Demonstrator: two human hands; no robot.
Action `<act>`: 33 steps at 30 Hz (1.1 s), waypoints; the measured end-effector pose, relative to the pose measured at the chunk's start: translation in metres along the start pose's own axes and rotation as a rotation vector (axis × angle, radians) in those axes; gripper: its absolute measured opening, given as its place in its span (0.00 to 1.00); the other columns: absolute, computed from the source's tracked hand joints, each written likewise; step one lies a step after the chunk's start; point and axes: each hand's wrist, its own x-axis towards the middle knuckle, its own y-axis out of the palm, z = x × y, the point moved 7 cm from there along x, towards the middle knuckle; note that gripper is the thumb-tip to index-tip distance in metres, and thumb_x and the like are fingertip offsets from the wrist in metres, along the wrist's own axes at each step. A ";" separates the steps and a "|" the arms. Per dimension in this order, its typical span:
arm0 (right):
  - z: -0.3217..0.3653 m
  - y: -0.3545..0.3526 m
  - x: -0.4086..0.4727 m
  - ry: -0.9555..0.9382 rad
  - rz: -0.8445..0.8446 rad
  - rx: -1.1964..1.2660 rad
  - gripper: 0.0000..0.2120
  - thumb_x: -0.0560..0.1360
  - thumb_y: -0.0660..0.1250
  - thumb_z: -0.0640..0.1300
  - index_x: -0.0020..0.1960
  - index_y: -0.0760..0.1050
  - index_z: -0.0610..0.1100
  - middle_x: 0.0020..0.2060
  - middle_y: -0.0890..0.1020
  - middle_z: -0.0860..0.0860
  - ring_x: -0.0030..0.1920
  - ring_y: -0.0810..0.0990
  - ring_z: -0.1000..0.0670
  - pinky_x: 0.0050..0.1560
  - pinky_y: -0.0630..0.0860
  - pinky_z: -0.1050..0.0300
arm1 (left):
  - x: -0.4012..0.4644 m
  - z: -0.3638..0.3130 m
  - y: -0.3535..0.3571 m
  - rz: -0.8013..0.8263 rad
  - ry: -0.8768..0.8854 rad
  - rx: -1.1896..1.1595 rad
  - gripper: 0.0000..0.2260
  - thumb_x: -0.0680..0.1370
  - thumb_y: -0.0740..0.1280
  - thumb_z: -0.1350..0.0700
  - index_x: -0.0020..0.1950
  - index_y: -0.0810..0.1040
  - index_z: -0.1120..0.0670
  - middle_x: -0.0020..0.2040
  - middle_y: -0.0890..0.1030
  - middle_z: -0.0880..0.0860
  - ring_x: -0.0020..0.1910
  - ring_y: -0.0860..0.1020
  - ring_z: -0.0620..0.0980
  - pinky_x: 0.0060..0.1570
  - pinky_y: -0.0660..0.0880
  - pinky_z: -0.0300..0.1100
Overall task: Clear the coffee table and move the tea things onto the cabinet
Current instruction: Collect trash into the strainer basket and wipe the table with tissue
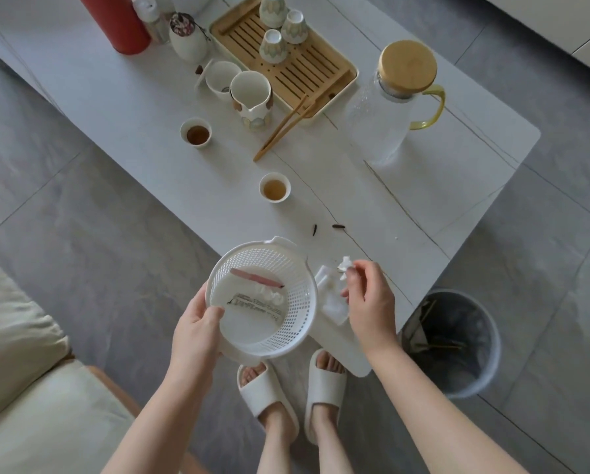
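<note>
A white desk point(149, 107) on a grey tiled floor was seen largely uncleared. A basket point(262, 299) holding wrappers was gripped at its rim by the left hand point(197, 323), fingers closed; a tissue scrap point(345, 265) was pinched in the right hand point(368, 295). Two cups point(275, 187), a pitcher point(251, 97), tongs point(283, 130), tray point(283, 59) and jug point(396, 94) were left on the desk; no cabinet was visible.

White perforated basket point(286, 268) hanging tilted over near edge of surface point(149, 107), carrying pink wrapper and printed paper scraps. Crumpled tissue point(345, 265) sitting pinched just right of basket. Two small cups showing tea: dark one point(196, 133), paler one point(275, 187) nearer. Patterned pitcher point(251, 97) standing upright beside bamboo tray point(307, 70), three cups inverted on it. Bamboo tongs point(283, 130) leaning off tray edge. Glass jug point(386, 107) standing right, gold-lidded.
</note>
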 end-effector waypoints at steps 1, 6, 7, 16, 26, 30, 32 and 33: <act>0.021 0.003 -0.007 -0.092 0.013 0.012 0.08 0.79 0.59 0.43 0.53 0.75 0.42 0.46 0.79 0.48 0.41 0.78 0.52 0.42 0.76 0.59 | -0.002 0.000 0.001 0.002 -0.003 0.006 0.26 0.73 0.57 0.62 0.46 0.77 0.27 0.38 0.81 0.34 0.45 0.77 0.48 0.51 0.77 0.59; 0.048 0.035 -0.024 -0.195 0.140 -0.036 0.09 0.77 0.63 0.41 0.54 0.80 0.43 0.52 0.77 0.51 0.50 0.76 0.57 0.51 0.75 0.64 | -0.005 -0.001 0.002 0.019 -0.010 0.004 0.25 0.72 0.57 0.61 0.48 0.77 0.27 0.39 0.82 0.36 0.47 0.79 0.53 0.48 0.79 0.63; 0.034 0.034 -0.020 -0.103 0.091 -0.023 0.09 0.77 0.63 0.39 0.53 0.80 0.42 0.53 0.77 0.49 0.51 0.76 0.55 0.52 0.76 0.60 | -0.005 -0.001 0.002 0.025 -0.005 0.001 0.25 0.71 0.57 0.60 0.49 0.77 0.28 0.40 0.82 0.37 0.47 0.79 0.53 0.48 0.79 0.63; -0.069 0.069 0.000 0.192 0.307 -0.474 0.15 0.74 0.66 0.45 0.60 0.70 0.48 0.58 0.68 0.47 0.50 0.74 0.46 0.49 0.76 0.51 | 0.016 0.005 -0.010 0.024 0.027 -0.005 0.24 0.71 0.58 0.61 0.47 0.79 0.30 0.37 0.82 0.37 0.39 0.78 0.45 0.38 0.77 0.46; -0.063 0.027 0.011 0.399 0.200 0.028 0.07 0.78 0.61 0.46 0.52 0.77 0.46 0.46 0.79 0.48 0.44 0.76 0.51 0.40 0.71 0.59 | -0.007 0.013 -0.030 -0.003 -0.018 -0.026 0.26 0.72 0.58 0.63 0.43 0.79 0.29 0.35 0.81 0.36 0.36 0.78 0.42 0.33 0.79 0.46; -0.058 -0.006 0.011 0.489 0.192 0.079 0.06 0.79 0.57 0.45 0.54 0.70 0.46 0.48 0.76 0.47 0.45 0.75 0.49 0.39 0.71 0.58 | -0.032 0.009 -0.031 -0.021 -0.033 -0.028 0.25 0.72 0.57 0.62 0.43 0.78 0.29 0.35 0.81 0.35 0.40 0.78 0.47 0.37 0.79 0.50; -0.054 -0.022 0.016 0.497 0.179 0.053 0.07 0.79 0.55 0.44 0.55 0.68 0.45 0.49 0.74 0.46 0.48 0.74 0.47 0.43 0.71 0.55 | -0.046 0.010 -0.033 -0.045 -0.043 -0.032 0.23 0.67 0.57 0.58 0.45 0.79 0.30 0.37 0.82 0.36 0.43 0.79 0.50 0.44 0.79 0.56; -0.051 -0.030 0.019 0.492 0.167 0.049 0.06 0.79 0.54 0.44 0.55 0.67 0.46 0.50 0.74 0.46 0.49 0.74 0.46 0.43 0.71 0.54 | -0.052 0.011 -0.034 -0.057 -0.049 -0.039 0.23 0.66 0.57 0.57 0.45 0.79 0.30 0.38 0.82 0.36 0.45 0.79 0.50 0.46 0.79 0.57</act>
